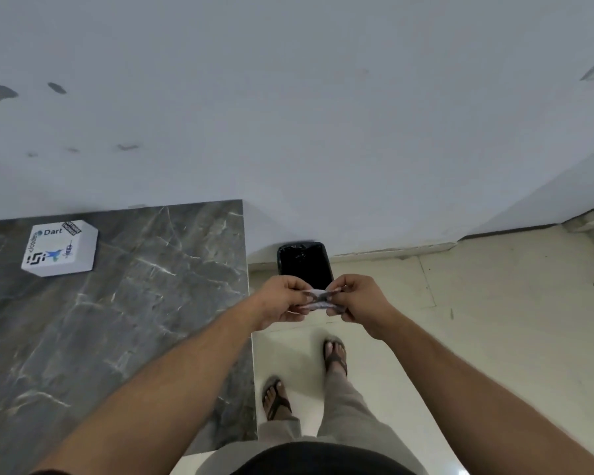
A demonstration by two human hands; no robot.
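Note:
I stand on a pale tiled floor and hold a small, crumpled white paper piece [318,299] with dark marks between both hands. My left hand [282,301] pinches its left end and my right hand [355,299] pinches its right end. Both hands hover just in front of and above a black-lined bin [306,260] that stands on the floor against the wall. Much of the paper is hidden by my fingers.
A dark grey marble counter [117,320] fills the left side, its right edge beside my left forearm. A white hexagonal box [60,248] with stickers sits on it near the wall. My sandalled feet [335,356] stand on the tiled floor [494,320].

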